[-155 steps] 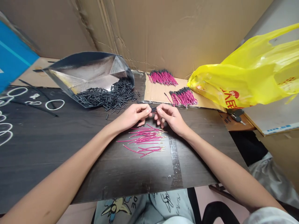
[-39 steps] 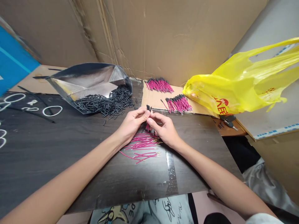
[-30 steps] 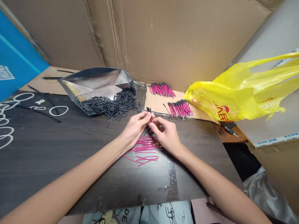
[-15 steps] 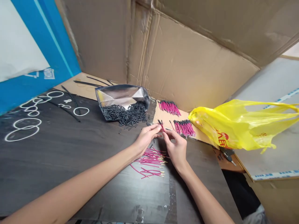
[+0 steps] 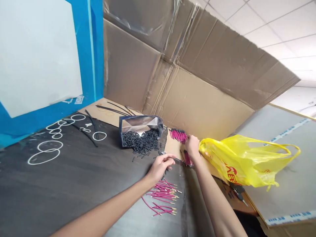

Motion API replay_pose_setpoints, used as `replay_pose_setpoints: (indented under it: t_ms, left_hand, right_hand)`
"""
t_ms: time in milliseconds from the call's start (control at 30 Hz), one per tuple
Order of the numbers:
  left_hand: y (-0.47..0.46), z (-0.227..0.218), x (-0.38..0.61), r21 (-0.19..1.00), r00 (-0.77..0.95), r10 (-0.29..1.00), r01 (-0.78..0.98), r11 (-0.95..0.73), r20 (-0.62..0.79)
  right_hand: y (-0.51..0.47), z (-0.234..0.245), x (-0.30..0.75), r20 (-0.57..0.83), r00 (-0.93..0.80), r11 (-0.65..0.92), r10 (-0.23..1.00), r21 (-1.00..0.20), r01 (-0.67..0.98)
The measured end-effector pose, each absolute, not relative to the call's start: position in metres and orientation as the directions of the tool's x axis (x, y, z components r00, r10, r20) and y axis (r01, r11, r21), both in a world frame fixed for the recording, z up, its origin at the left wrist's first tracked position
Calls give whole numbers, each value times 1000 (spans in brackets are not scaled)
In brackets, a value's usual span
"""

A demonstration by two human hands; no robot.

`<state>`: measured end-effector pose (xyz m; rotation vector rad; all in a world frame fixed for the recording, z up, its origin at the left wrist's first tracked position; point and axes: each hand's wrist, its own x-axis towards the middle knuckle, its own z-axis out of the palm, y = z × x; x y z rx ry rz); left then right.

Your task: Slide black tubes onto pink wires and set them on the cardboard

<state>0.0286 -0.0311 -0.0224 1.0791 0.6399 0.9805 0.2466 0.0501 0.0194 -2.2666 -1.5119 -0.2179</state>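
My right hand (image 5: 193, 144) reaches to the cardboard strip, its fingers curled beside a far row of pink wires with black sleeves (image 5: 178, 135). Its fingertips and whatever is in them are hidden. Part of a nearer row of sleeved wires (image 5: 188, 158) shows below that wrist. Over the dark table, my left hand (image 5: 160, 167) has its index finger stretched out and apart from the thumb, with nothing visible between them. Close below it lie loose pink wires with gold-coloured metal ends (image 5: 164, 194). An open pouch (image 5: 120, 133) of short black tube pieces (image 5: 140, 140) stands beyond the left hand.
A yellow plastic bag (image 5: 247, 161) lies right of my right forearm. White rings (image 5: 44, 161) and long black tubes (image 5: 91, 120) are spread at the left. Cardboard walls (image 5: 202, 95) and a blue panel (image 5: 95, 65) close off the back. Dark-handled keys or a tool (image 5: 239, 194) lie at the right.
My hands have parted. The right hand has moved away to the rows on the cardboard; the left stays near the loose wires, its fingers loosened. The view has tilted upward.
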Motion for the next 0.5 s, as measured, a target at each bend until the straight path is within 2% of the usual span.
replay_pose_setpoints:
  t_ms: [167, 300, 433, 467, 500]
  left_hand:
    - [-29, -29, 25, 962, 441, 892, -271, 28, 98]
    - [-31, -29, 16, 970, 416, 878, -161, -183, 235]
    - [-42, -19, 3, 858, 416, 772, -42, -512, 481]
    - [-49, -15, 0, 805, 447, 713, -28, -593, 540]
    - [-58, -12, -3, 754, 484, 651, -29, -656, 585]
  right_hand:
    - [67, 20, 237, 286, 432, -394, 855, -181, 901]
    - [48, 42, 212, 350, 383, -318, 855, -231, 920]
    - [-5, 85, 217, 456, 296, -106, 839, -397, 912]
    - [-23, 93, 229, 550, 246, 65, 798, -486, 872]
    - [-42, 98, 247, 641, 231, 200, 732, -527, 826]
